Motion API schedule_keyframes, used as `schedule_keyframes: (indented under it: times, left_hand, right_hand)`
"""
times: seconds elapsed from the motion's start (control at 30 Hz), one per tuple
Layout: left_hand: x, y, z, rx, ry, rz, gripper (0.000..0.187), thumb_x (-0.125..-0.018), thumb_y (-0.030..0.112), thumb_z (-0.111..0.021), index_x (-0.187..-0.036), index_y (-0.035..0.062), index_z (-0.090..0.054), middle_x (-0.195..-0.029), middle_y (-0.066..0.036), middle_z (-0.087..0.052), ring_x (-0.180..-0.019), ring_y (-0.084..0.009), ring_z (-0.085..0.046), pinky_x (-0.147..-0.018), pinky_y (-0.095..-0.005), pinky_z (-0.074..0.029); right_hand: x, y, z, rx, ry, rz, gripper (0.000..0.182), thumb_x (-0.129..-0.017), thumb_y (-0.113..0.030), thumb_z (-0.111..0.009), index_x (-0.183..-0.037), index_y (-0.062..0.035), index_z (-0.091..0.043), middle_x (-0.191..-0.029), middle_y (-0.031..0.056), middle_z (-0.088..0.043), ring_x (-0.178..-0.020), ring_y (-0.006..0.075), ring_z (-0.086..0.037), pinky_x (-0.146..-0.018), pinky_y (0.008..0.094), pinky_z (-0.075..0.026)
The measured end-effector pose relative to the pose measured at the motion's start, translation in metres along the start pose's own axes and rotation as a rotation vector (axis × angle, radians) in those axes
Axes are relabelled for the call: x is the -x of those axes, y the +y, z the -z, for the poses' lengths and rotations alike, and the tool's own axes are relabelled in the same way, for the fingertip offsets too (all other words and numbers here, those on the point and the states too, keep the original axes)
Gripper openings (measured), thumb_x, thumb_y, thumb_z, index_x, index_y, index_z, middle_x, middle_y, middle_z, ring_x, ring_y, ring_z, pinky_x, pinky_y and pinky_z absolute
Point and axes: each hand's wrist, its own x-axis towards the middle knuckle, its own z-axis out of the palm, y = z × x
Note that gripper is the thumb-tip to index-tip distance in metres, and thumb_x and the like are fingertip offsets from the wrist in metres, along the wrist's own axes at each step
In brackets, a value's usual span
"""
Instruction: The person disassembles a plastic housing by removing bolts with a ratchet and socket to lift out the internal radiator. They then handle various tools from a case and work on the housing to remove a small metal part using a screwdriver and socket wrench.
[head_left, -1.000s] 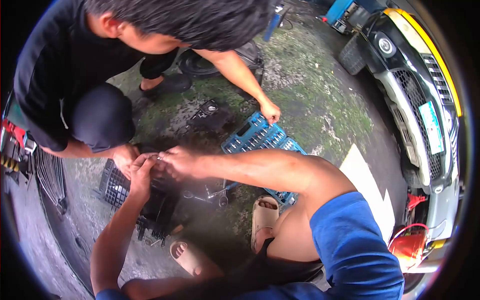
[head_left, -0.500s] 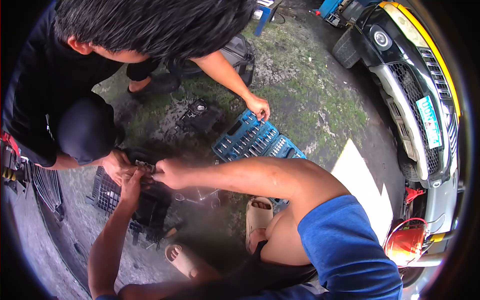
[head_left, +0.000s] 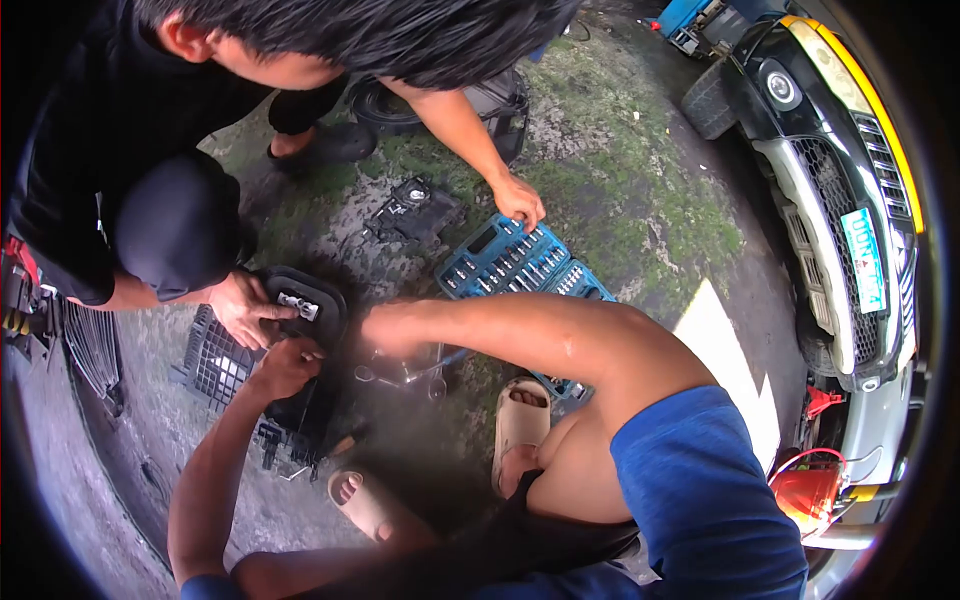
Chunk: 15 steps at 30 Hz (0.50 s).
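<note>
My left hand point(head_left: 286, 370) is closed, with curled fingers, at the near side of a black plastic housing point(head_left: 335, 300) with a grille. What its fingers hold, if anything, is hidden. My right hand point(head_left: 396, 330) is smeared by motion, just right of the housing, so its fingers do not show clearly. A small silver metal piece point(head_left: 299, 306) sits on top of the housing. A co-worker's hand point(head_left: 243, 310) rests beside that piece, fingers touching the housing. The co-worker's other hand point(head_left: 520, 203) reaches to the far edge of a blue socket set case point(head_left: 478, 240).
Several shiny wrenches point(head_left: 408, 378) lie on the mossy concrete below my right hand. A wooden-handled tool point(head_left: 343, 446) is near my foot. Beyond lies a dark plastic part point(head_left: 410, 215). A car front point(head_left: 825, 200) and a red lamp-like object point(head_left: 806, 494) stand at right.
My right hand has pulled away to the right from the housing, uncovering the silver piece. My left hand has shifted slightly right and down, apart from the co-worker's fingers.
</note>
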Motion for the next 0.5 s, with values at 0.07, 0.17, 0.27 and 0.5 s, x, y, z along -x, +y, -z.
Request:
schedule_keyframes:
  times: [0.07,0.17,0.27,0.5]
  left_hand:
    - [0.002,-0.008,0.002,-0.022,0.002,-0.056,0.023,-0.086,0.014,-0.063,-0.103,0.0018,-0.073,-0.101,-0.019,-0.073,-0.093,-0.0313,-0.072,-0.082,-0.0389,-0.055]
    - [0.006,-0.011,0.008,-0.071,0.028,-0.112,0.024,-0.086,0.016,-0.063,-0.103,0.0020,-0.071,-0.099,-0.020,-0.072,-0.094,-0.0324,-0.071,-0.082,-0.0415,-0.055]
    - [0.006,-0.015,0.022,-0.097,-0.009,-0.070,0.028,-0.086,0.017,-0.062,-0.107,0.0018,-0.070,-0.103,-0.020,-0.072,-0.100,-0.0332,-0.069,-0.087,-0.0428,-0.054]
    - [0.029,-0.003,0.019,-0.058,0.046,0.103,0.041,-0.083,0.012,-0.062,-0.123,0.0027,-0.065,-0.104,-0.018,-0.070,-0.102,-0.0291,-0.069,-0.090,-0.0399,-0.053]
  right_hand:
    - [-0.005,-0.001,-0.001,-0.022,0.091,-0.006,0.027,-0.091,-0.024,-0.071,-0.105,-0.0011,-0.075,-0.113,0.0215,-0.072,-0.112,0.0366,-0.067,-0.094,0.0453,-0.055]
    - [-0.013,-0.006,0.009,-0.003,0.079,-0.004,0.027,-0.092,-0.023,-0.068,-0.108,-0.0009,-0.072,-0.110,0.0226,-0.071,-0.109,0.0386,-0.067,-0.092,0.0475,-0.055]
    - [-0.023,-0.011,0.020,-0.048,0.112,0.010,0.025,-0.095,-0.021,-0.065,-0.111,-0.0019,-0.067,-0.106,0.0238,-0.070,-0.107,0.0409,-0.067,-0.089,0.0500,-0.053]
    - [-0.050,-0.016,0.036,-0.216,0.344,0.038,0.026,-0.100,-0.026,-0.060,-0.108,-0.0014,-0.065,-0.101,0.0204,-0.071,-0.101,0.0375,-0.069,-0.086,0.0472,-0.053]
